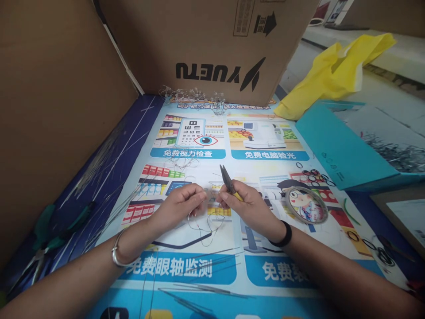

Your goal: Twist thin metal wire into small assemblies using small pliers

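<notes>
My left hand (pixel 182 203) is closed in a pinch on a thin bent wire (pixel 201 228), which hangs in loops below the fingers. Inside my right hand (pixel 249 204) rests a pair of needle-nose pliers (pixel 227 178) with dark jaws and a bit of yellow handle showing. The jaws point up and away, off the wire. The thumb and forefinger of that hand come together close to the wire's far end; their exact contact is too small to make out. Both hands are just above the printed poster (pixel 229 230).
Loose straight wires (pixel 202 290) lie in front and at left, near green-handled pliers (pixel 46 237). Cardboard (pixel 206 40) walls the back and left. At right are a tape roll (pixel 324 212), black rings (pixel 312 175), a teal box (pixel 335 150) of metal pieces and a yellow bag (pixel 325 77).
</notes>
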Tool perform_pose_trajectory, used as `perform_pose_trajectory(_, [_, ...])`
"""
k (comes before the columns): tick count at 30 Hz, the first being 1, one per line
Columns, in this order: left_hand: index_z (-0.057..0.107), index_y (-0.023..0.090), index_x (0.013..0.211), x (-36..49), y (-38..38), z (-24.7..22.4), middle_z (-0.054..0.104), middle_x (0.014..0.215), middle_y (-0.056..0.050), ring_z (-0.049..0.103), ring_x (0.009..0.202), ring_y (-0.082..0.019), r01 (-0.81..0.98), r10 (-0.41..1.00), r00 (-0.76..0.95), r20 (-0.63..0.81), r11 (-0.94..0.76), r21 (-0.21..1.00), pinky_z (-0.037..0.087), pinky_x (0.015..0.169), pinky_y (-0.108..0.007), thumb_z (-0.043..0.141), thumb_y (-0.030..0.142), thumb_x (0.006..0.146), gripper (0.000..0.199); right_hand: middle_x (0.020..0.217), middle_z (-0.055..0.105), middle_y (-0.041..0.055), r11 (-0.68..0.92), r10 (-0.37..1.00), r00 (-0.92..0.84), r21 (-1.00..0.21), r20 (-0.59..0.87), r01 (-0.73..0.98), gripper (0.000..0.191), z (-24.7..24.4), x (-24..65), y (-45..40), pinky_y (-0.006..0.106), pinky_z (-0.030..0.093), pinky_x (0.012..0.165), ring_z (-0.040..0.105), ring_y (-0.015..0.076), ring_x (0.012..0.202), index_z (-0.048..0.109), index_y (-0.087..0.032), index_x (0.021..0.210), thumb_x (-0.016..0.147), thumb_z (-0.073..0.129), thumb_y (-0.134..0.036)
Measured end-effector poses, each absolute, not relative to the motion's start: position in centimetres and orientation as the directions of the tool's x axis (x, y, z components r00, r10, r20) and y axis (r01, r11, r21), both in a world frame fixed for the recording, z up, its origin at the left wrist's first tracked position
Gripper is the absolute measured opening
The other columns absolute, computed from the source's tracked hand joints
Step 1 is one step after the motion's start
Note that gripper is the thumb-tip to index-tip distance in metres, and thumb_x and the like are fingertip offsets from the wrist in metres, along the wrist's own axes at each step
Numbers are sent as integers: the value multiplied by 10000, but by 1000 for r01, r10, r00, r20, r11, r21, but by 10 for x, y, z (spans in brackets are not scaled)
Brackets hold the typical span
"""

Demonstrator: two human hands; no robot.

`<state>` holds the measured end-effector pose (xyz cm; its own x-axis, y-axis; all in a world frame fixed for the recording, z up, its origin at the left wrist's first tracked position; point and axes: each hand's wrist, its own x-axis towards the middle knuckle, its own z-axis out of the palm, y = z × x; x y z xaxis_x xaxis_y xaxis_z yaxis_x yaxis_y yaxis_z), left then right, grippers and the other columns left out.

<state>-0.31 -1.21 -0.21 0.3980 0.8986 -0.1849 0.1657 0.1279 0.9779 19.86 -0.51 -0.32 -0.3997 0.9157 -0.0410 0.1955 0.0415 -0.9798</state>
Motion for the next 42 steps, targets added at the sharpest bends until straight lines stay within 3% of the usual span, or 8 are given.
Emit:
perform_pose_trajectory(4, [478, 184, 891, 0, -13, -2, 559, 639, 39, 476, 481, -55, 75, 922, 316, -223, 210, 975, 371, 449, -166, 517, 327, 852, 153, 772, 607, 11, 95, 918, -396, -962, -15, 256, 196, -4, 198, -6, 272, 461, 648, 578, 132, 700, 546, -186, 865, 852, 495, -375])
perform_pose_trajectory(14, [437, 190, 896, 2, -14, 3, 563, 619, 40, 499, 486, -73, -10, 934, 255, -249, 260, 965, 381, 464, -180, 512, 318, 841, 158, 841, 630, 36, 356, 880, -446, -847, 162, 395, 146, 0, 195, -14, 276, 436, 691, 579, 152, 763, 555, -211, 909, 859, 487, -330])
perform_pose_trajectory(22, [435, 186, 846, 3, -12, 4, 577, 639, 31, 519, 490, -78, -43, 942, 254, -219, 237, 971, 373, 465, -188, 520, 349, 841, 183, 716, 614, -6, 272, 928, -359, -841, 100, 468, 37, 0, 190, -15, 247, 424, 594, 559, 133, 646, 548, -217, 796, 793, 518, -239])
perform_pose_trajectory(27, [497, 172, 803, -1, -11, -3, 567, 669, 19, 501, 577, -87, 214, 986, 134, -103, 73, 974, 385, 537, -197, 527, 302, 833, 136, 693, 612, -6, 250, 942, -321, -848, 101, 467, 81, 2, 191, -15, 249, 425, 586, 558, 132, 630, 570, -209, 792, 806, 512, -263])
perform_pose_trajectory(33, [560, 175, 776, -3, -16, -1, 553, 711, 8, 484, 628, -104, 462, 987, 97, 129, -160, 873, 381, 580, -213, 542, 262, 816, 97, 681, 624, -12, 125, 973, -226, -925, 44, 358, 71, 2, 193, -14, 266, 447, 612, 571, 137, 633, 591, -209, 793, 783, 553, -269])
perform_pose_trajectory(37, [547, 174, 756, -2, -16, 0, 535, 689, 9, 475, 609, -105, 430, 983, 147, 108, -162, 888, 379, 565, -215, 561, 265, 797, 102, 585, 592, -31, 21, 985, -168, -965, -24, 261, 112, 0, 193, -14, 272, 454, 597, 559, 129, 568, 577, -202, 786, 789, 559, -313])
perform_pose_trajectory(42, [519, 178, 794, -4, -14, -4, 532, 665, 16, 483, 611, -105, 331, 984, 173, 33, -89, 940, 388, 572, -211, 537, 294, 831, 124, 686, 622, -14, 41, 969, -245, -957, -32, 287, 131, 1, 195, -11, 274, 458, 640, 583, 138, 653, 578, -200, 832, 809, 550, -325])
